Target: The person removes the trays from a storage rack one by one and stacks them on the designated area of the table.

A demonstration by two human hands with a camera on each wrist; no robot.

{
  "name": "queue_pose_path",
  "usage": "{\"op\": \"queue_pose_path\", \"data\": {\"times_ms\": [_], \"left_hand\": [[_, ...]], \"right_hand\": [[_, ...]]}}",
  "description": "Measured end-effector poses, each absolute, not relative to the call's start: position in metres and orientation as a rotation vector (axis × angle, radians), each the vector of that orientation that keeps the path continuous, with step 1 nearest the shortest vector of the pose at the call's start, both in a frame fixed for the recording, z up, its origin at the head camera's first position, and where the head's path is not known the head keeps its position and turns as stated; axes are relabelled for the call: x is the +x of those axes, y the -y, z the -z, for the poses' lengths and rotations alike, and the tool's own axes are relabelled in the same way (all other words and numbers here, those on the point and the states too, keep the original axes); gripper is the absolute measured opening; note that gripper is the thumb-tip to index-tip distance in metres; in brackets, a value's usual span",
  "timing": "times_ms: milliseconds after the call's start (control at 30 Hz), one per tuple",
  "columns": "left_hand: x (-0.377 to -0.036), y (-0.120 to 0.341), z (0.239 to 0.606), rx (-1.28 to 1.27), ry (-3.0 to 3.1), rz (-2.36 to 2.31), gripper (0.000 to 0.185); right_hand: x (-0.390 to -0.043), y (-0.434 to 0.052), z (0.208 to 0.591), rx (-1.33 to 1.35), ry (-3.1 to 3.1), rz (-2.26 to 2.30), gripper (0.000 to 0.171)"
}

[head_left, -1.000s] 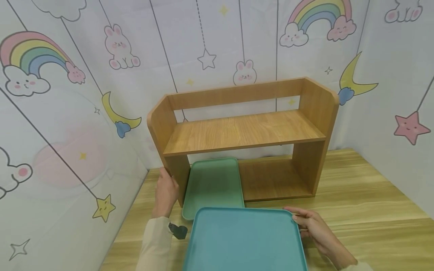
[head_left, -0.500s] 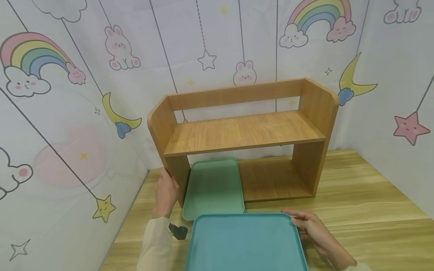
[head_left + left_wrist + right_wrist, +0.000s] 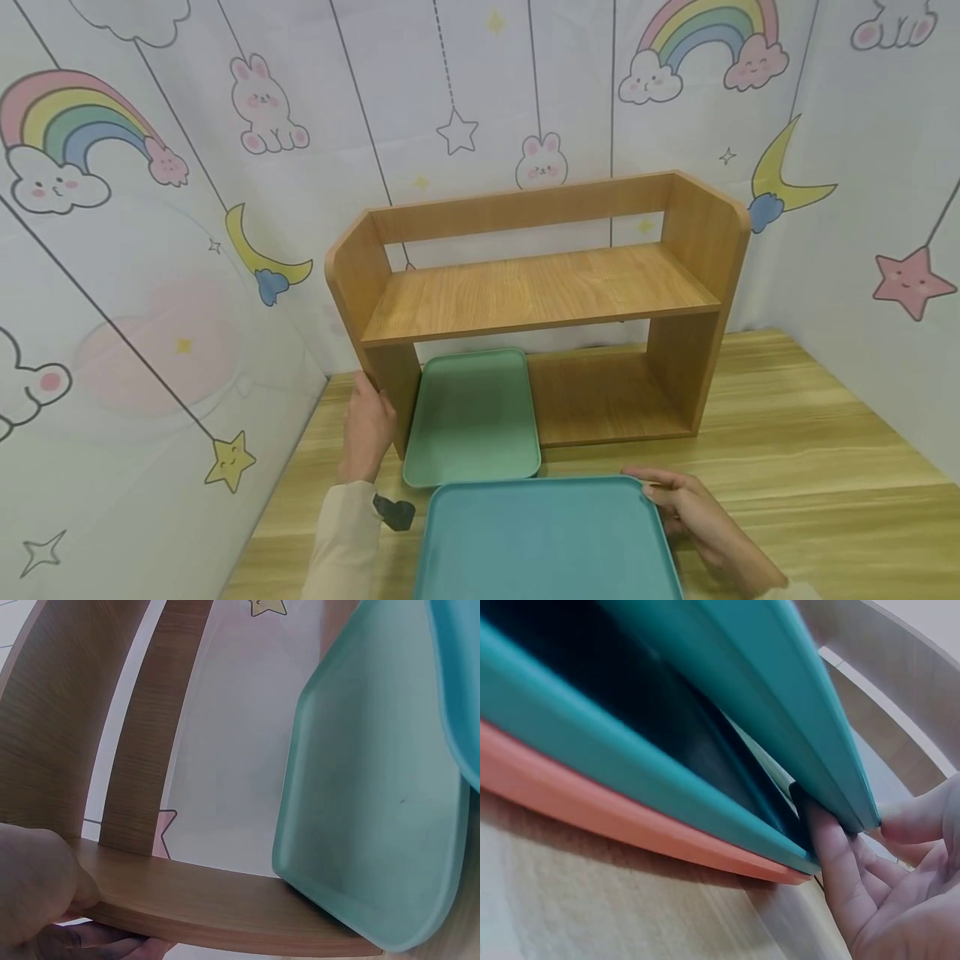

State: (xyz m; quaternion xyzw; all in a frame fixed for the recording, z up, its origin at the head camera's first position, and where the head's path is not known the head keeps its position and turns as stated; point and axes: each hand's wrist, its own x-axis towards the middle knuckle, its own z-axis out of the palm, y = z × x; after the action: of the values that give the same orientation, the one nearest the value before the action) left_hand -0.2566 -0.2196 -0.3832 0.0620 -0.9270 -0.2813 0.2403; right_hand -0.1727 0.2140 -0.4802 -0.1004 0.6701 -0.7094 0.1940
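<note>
The teal tray (image 3: 543,537) is held at its right far corner, lifted off a second teal tray and an orange tray (image 3: 622,806) stacked beneath it, just in front of the wooden shelf (image 3: 536,292). With only that one corner pinched, between the thumb on the rim and the fingers (image 3: 836,862) curled under it, the tray could tip and slide off the stack, or strike the green tray (image 3: 471,417) jutting from the shelf's lower bay. The right hand (image 3: 693,512) is closed on the corner, while the left hand (image 3: 366,429) is wrapped round the shelf's left side panel.

The teal tray (image 3: 543,537) has slid back from the shelf (image 3: 536,292), its far edge now just clearing the green tray (image 3: 471,417) it overlapped before. The right hand (image 3: 693,512) drew back with it.
</note>
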Motion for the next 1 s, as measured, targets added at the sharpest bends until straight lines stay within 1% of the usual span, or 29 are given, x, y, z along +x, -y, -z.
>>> {"op": "queue_pose_path", "data": {"times_ms": [367,633,1000], "left_hand": [[-0.256,0.218,0.382,0.172,2.527,0.770,0.027],[-0.256,0.218,0.383,0.173,2.535,0.765,0.026],[-0.257,0.220,0.384,0.172,2.537,0.775,0.028]], "right_hand": [[-0.171,-0.208,0.476,-0.140,-2.133,1.933,0.047],[-0.174,-0.204,0.479,-0.064,-2.346,1.856,0.037],[-0.177,-0.205,0.484,-0.037,-2.313,1.911,0.026]]}}
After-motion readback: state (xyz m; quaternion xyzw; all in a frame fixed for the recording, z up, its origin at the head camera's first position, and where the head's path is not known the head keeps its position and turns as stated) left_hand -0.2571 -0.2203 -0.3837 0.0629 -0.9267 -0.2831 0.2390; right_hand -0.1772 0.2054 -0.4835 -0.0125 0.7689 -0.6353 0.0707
